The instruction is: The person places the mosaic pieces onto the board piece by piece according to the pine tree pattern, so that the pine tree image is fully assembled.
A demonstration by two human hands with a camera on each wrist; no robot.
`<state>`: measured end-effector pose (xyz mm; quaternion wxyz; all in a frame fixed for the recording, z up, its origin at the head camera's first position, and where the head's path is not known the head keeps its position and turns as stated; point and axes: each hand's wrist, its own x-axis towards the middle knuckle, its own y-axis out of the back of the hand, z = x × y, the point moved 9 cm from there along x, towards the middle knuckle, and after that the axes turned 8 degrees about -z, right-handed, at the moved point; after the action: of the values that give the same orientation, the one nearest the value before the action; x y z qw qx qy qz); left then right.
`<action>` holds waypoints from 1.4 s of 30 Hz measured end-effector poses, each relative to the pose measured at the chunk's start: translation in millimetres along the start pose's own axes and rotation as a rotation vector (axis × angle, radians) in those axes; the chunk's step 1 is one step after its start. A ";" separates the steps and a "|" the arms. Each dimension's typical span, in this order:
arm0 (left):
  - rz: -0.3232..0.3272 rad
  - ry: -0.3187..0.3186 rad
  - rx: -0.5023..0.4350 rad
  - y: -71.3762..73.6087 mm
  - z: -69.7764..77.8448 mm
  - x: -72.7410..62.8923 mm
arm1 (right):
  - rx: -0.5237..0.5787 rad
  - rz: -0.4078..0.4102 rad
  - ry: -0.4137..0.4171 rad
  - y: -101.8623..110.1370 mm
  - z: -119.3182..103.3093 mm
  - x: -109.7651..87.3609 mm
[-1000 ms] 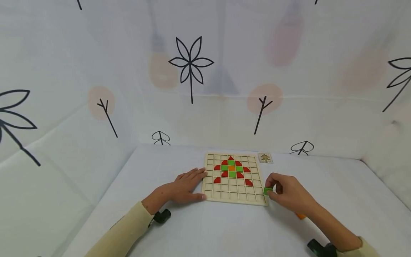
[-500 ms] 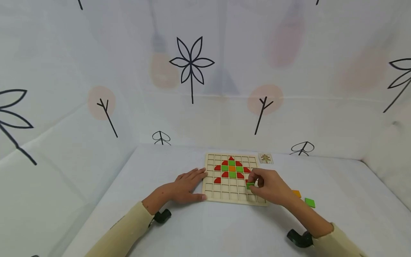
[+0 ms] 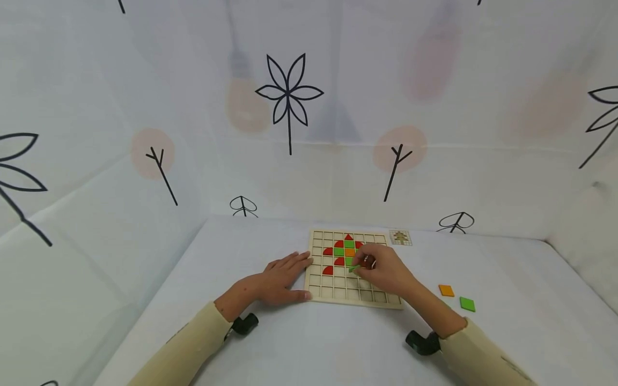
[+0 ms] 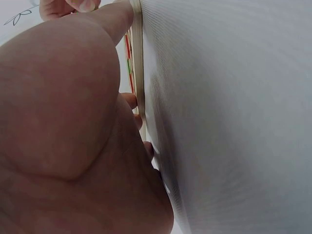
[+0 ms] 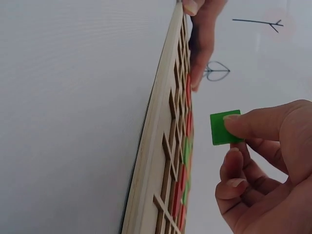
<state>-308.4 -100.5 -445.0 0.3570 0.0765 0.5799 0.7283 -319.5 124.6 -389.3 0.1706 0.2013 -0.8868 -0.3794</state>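
Observation:
A pale wooden grid board (image 3: 333, 295) lies on the white table, with red, green and orange pieces set in its cells. Over the middle of the board, my right hand (image 3: 386, 268) pinches a green square tile (image 5: 225, 127) between thumb and fingers. In the right wrist view the tile is held apart from the board's surface. My left hand (image 3: 279, 281) rests with straight fingers against the board's left edge, fingertips and thumb on its rim. The right hand hides some red pieces on the board's right side in the head view.
On the table right of the board lie an orange square tile (image 3: 446, 290) and a green square tile (image 3: 467, 304). A small card with a tree pattern (image 3: 401, 237) lies behind the board's back right corner. White patterned cloth walls (image 3: 333, 177) surround the table.
My right hand has carried the green tile leftward from beside the board's right edge to over its middle. The two loose tiles have come into full view. My left hand has stayed put.

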 end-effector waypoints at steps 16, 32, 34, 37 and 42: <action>-0.007 -0.007 -0.005 1.9 3.1 1.7 | -0.004 -0.030 -0.051 -18.6 5.8 25.6; -0.014 -0.002 -0.001 -0.6 1.6 0.8 | -0.038 -0.019 -0.065 -25.1 7.7 25.0; -0.012 -0.002 -0.006 -1.3 1.6 0.8 | -0.045 -0.026 -0.061 -26.9 7.7 24.7; -0.009 0.000 -0.010 -1.9 1.3 0.8 | -0.054 -0.032 -0.055 -28.5 8.0 24.9; -0.009 0.002 -0.002 -0.7 0.6 0.6 | -0.070 -0.021 -0.035 -27.0 6.4 24.5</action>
<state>-308.2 -99.5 -445.6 0.3598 0.0725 0.5797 0.7275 -337.3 99.6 -409.8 0.1580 0.1982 -0.8737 -0.4153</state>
